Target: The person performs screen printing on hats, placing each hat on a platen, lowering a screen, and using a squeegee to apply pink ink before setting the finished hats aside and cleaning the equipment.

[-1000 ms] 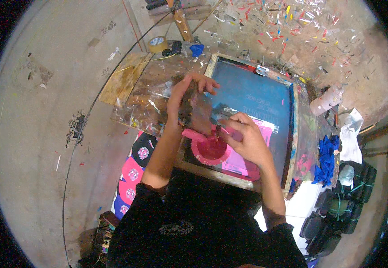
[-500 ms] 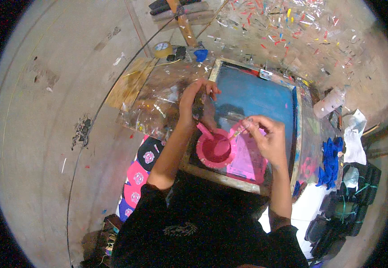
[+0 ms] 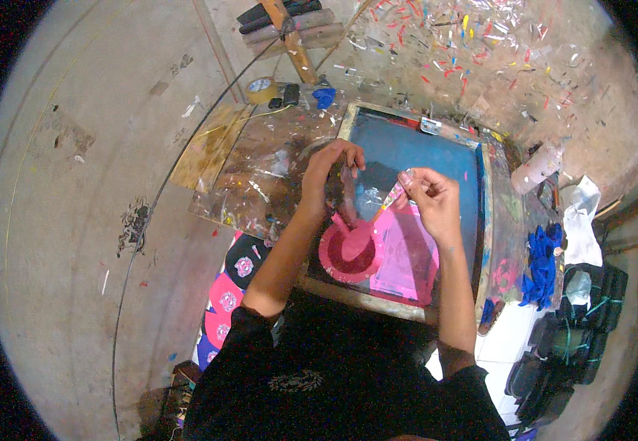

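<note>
My left hand grips a brown, ink-stained flat tool, held upright over a red bowl of pink ink. My right hand pinches the top of a paint-speckled stick, which slants down toward the bowl. The bowl sits on the near left of a framed printing screen, beside a patch of pink ink. The left fingers hide part of the brown tool.
Tape and small black objects lie at the bench's back. A plastic bottle, blue rags and white cloth are at the right. Printed fabric pieces lie lower left; black bundles lie lower right.
My right hand has moved up and right with the stick, raising its upper end clear of the bowl. My left hand, still gripping the tool, has shifted slightly right in the picture.
</note>
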`<state>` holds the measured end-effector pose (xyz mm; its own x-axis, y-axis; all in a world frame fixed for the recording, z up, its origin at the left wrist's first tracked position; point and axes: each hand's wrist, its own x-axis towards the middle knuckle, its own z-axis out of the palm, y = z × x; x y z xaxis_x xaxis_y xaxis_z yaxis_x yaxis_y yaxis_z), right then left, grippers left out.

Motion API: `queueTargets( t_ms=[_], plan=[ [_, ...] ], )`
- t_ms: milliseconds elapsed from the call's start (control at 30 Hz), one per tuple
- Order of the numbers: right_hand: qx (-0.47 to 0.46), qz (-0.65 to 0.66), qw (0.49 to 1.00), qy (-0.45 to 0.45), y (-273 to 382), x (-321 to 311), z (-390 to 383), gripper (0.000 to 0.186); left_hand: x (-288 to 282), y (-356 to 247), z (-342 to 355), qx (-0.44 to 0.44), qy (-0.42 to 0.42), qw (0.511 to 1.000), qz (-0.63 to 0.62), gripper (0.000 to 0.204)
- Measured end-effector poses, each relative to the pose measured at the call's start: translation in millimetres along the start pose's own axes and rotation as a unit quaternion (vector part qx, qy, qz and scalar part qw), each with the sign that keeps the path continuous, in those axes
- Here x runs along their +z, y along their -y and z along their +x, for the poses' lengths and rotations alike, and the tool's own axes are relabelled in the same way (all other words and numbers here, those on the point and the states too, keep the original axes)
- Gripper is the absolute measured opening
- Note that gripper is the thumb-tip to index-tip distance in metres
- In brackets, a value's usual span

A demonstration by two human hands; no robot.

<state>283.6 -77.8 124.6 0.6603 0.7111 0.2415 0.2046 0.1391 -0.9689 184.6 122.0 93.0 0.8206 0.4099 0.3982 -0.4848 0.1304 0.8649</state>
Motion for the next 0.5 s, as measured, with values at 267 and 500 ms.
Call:
queueTargets(
  t_ms=[267, 500],
  plan=[
    [-0.129, 0.102, 0.986, -0.013, 52, -3, 13, 0.012, 9, -8, -5, 0.001, -0.018, 0.998, 0.062, 0.039],
    [-0.080, -0.056, 0.995, 0.032, 33, 2, -16, 0.010, 0, 8, -4, -0.027, -0.052, 0.998, -0.004, 0.038]
  ],
)
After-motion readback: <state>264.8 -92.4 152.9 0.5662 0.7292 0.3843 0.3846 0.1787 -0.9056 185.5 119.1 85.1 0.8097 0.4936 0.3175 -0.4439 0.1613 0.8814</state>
